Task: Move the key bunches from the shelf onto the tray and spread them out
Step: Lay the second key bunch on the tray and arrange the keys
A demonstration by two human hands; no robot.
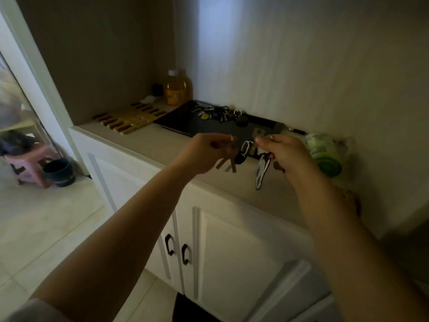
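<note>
Both hands up front over the shelf (148,145) edge: left hand (206,152) pinched shut on keys (228,165), abt 3 blades hanging below the fingers; right hand (282,154) pinched shut on the same bunch at its other end, w/ a white-and-black tag (261,173) dangling under it. Between the 2 hands a ring and a dark fob, blurry, exact key count can't tell. 1 ring shows on a finger of each hand. Biggest to smallest after that: 2 cabinet doors (232,263) below the shelf, 2 dark handles side by side, lower right door cut off by the arm. 1 dark tray (185,123) on the shelf just behind the hands, its near right part hidden by them. 1 slatted mat (130,118) left of the tray, touching or nearly. 1 pink stool (27,163) on the floor far left, 1 dark pot (59,171) just beside it. 1 amber bottle (177,89) w/ white cap at the back corner. 1 green roll (323,154) in clear wrap right of the right hand, partly hidden by it. On the tray's far end 1 pile of key bunches (216,112), tangled, dim, number of bunches can't tell. 1 small dark pen-like thing by the wall past the tray, hard to make out.
</note>
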